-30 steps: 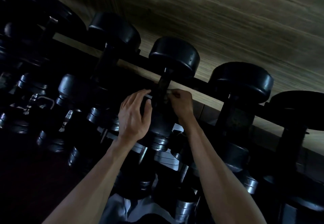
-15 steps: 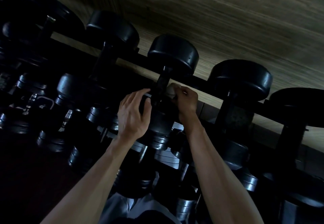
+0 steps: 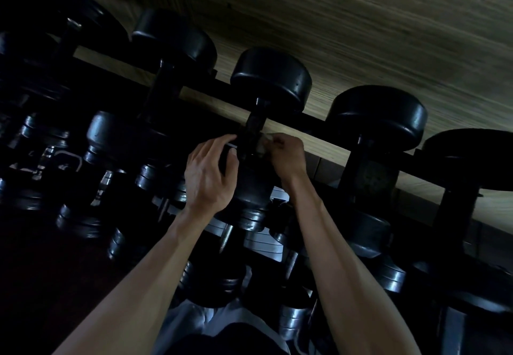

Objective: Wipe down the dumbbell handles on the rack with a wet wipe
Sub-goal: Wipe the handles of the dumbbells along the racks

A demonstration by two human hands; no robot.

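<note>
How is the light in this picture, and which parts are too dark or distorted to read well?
Head view: dim overall; the wooden floor and both forearms catch the most light. The rack and lower dumbbells sink into near-black at the left. Soft highlights mark the dumbbell head. The wet wipe at the right hand is pale but blurry; the left hand is clearer. Wide-angle tilt slants the floor.

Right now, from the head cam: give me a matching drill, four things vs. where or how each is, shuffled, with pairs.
Things:
1. left hand
2. right hand
3. wet wipe
4. wooden floor

States:
A. pale wad pressed against the dumbbell handle
B. beyond the rack rail, at the top of the frame
C. fingers loosely extended at the handle's left side
D. curled around the wipe on the handle's right side

Pairs: 1-C, 2-D, 3-A, 4-B
</note>
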